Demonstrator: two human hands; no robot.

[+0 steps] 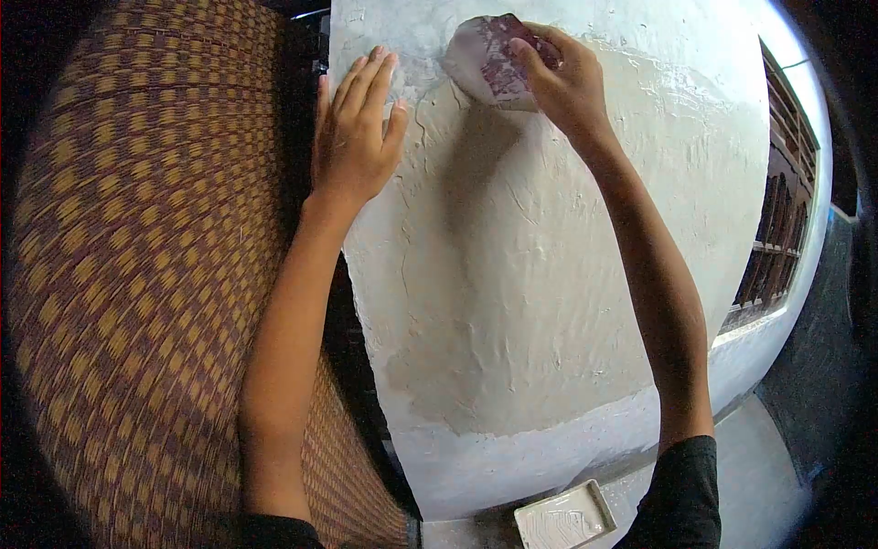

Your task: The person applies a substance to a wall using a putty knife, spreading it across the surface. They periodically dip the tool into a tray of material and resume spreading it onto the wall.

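Observation:
My right hand (pixel 572 78) grips a flat purplish scraper (pixel 498 64) smeared with pale putty, its face against the upper part of the wall. The thumb lies over the scraper's right side. Farther left, my left hand (pixel 358 128) rests on the wall close to its left edge, fingers extended and holding nothing. Beneath both hands spreads a broad cream-coloured coat of putty (pixel 512 302), with ridges and streaks across it. Around this coat the wall surface (pixel 476 471) is whiter.
A brown and yellow woven mat (pixel 146 256) hangs left of the wall, with a dark gap between. On the grey floor below stands a shallow tray (pixel 565 520) with pale putty in it. A window with a dark grille (pixel 777 220) is on the right.

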